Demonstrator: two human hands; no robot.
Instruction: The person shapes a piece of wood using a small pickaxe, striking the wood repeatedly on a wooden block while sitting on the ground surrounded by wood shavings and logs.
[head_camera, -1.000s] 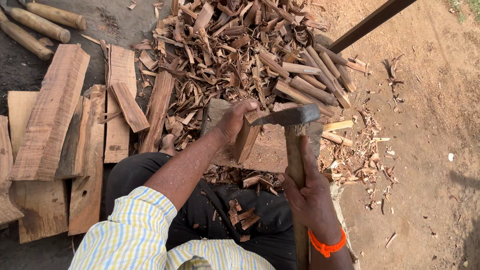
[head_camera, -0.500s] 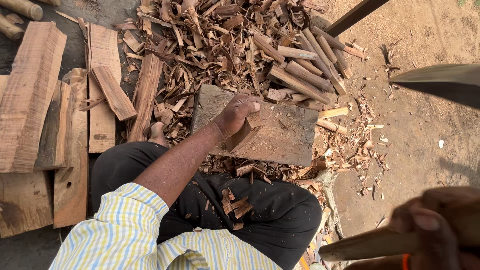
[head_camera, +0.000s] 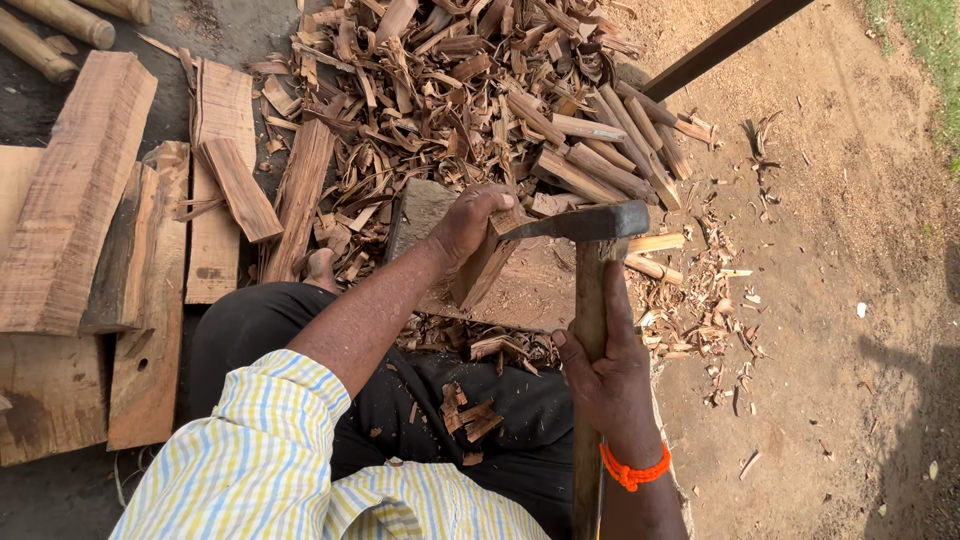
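Note:
My left hand (head_camera: 470, 222) grips the top of a short wooden piece (head_camera: 485, 268) that stands tilted on a flat chopping block (head_camera: 530, 290). My right hand (head_camera: 605, 375), with an orange band at the wrist, is closed on the wooden handle of an adze (head_camera: 590, 225). Its dark metal blade points left and meets the wooden piece just beside my left thumb. I sit on the ground with black-trousered legs under the block and wood chips on my lap.
A big heap of wood shavings and split sticks (head_camera: 470, 90) lies beyond the block. Rough planks (head_camera: 75, 190) are stacked at left, with round poles (head_camera: 60, 25) at top left. A dark bar (head_camera: 730, 40) slants across top right. Bare dirt lies at right.
The adze was down on the piece, then swung up to the right, and is now back down with its blade on the wooden piece. My left hand kept hold of the piece.

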